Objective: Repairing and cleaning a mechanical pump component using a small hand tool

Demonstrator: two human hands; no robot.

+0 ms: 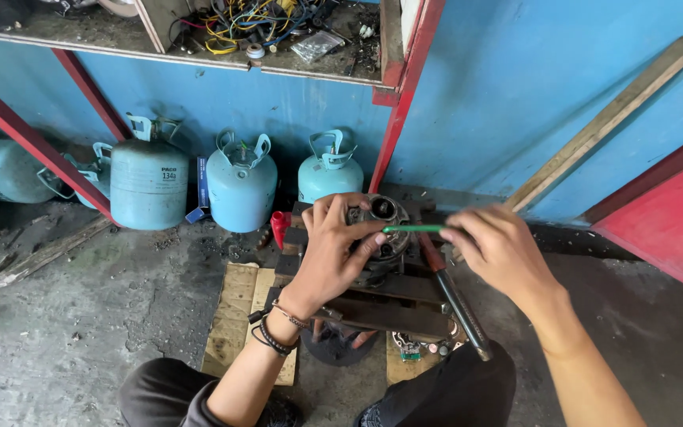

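Green-handled tool, pinched in the right hand, lies level, its tip pointing left at the round metal motor part; the left hand grips that part's near side.

gas cylinders: 5 | hands: 2 | wooden plank: 1 | green rod: 1

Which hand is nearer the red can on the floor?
Left. The left hand rests on the round metal part just right of the red can; the right hand is farther right, holding a green rod.
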